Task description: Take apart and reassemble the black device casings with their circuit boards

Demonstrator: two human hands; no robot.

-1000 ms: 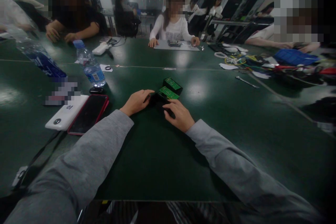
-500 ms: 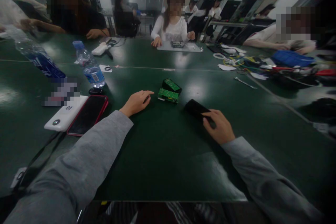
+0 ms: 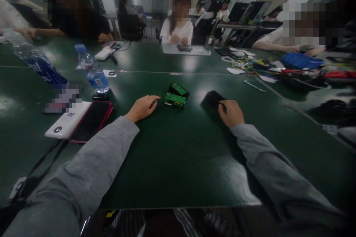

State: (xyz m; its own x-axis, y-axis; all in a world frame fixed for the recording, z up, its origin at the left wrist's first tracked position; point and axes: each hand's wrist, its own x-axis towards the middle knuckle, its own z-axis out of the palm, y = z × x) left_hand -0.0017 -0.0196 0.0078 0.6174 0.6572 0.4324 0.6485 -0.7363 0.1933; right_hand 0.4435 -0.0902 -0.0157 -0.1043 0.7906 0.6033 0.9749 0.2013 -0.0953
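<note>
My right hand (image 3: 231, 112) grips the near end of a black box-shaped case (image 3: 213, 98), thumb on its left side. The case is low over the green table or resting on it; I cannot tell which. My left hand (image 3: 143, 107) rests on the table with nothing in it, its index finger stretched towards two green circuit boards. The nearer circuit board (image 3: 175, 99) lies just right of that fingertip, apart from it. Behind it, the second circuit board (image 3: 178, 89) sits tilted on or in a black piece.
At left are a red-edged phone (image 3: 91, 121), a white power bank (image 3: 68, 120), a small black object (image 3: 99, 96) and two water bottles (image 3: 93, 70). A wrench (image 3: 254, 86) and a heap of cables (image 3: 250, 63) lie right. A co-worker (image 3: 178, 29) sits opposite.
My right hand has moved the black case farther from me and a little right, turning it. My left hand stays near the boards. The co-worker opposite has brought both hands together.
</note>
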